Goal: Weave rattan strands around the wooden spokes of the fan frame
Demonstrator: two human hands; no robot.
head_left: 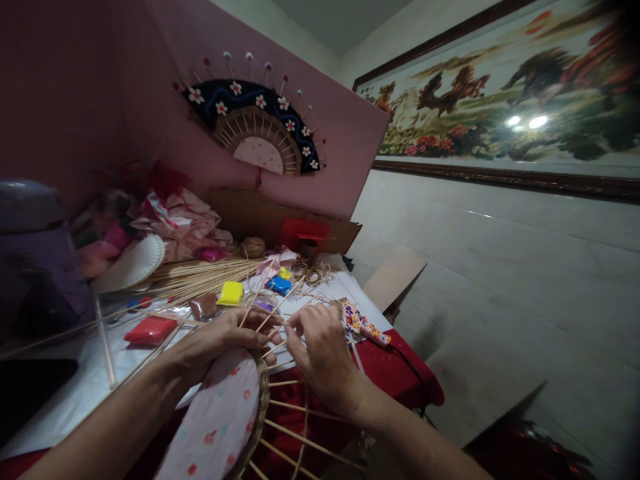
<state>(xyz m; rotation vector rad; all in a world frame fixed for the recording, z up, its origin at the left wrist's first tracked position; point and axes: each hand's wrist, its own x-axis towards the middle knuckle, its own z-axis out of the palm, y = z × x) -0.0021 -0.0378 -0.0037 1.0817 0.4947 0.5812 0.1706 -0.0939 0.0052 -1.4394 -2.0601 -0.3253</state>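
Observation:
A half-round fan frame (220, 420) lies tilted in front of me, its pale paper-like face dotted with red flowers. A woven cord rim (263, 393) follows its curved edge, and thin wooden sticks (290, 440) fan out from it. My left hand (243, 330) is closed around the frame's upper end, fingers among the sticks. Beside it my right hand (317, 343) pinches at the sticks with thumb and forefinger; what lies between those fingertips is too small to make out. A loose strand of cord (306, 420) hangs below the right hand across the sticks.
Packets of red clay (150, 330), yellow clay (231, 293) and blue clay (279, 285) lie behind my hands. Nearby are a bundle of sticks (200, 277), a twine ball (253, 247) and a floral-handled tool (367, 327). A finished fan (255, 127) hangs on the pink panel.

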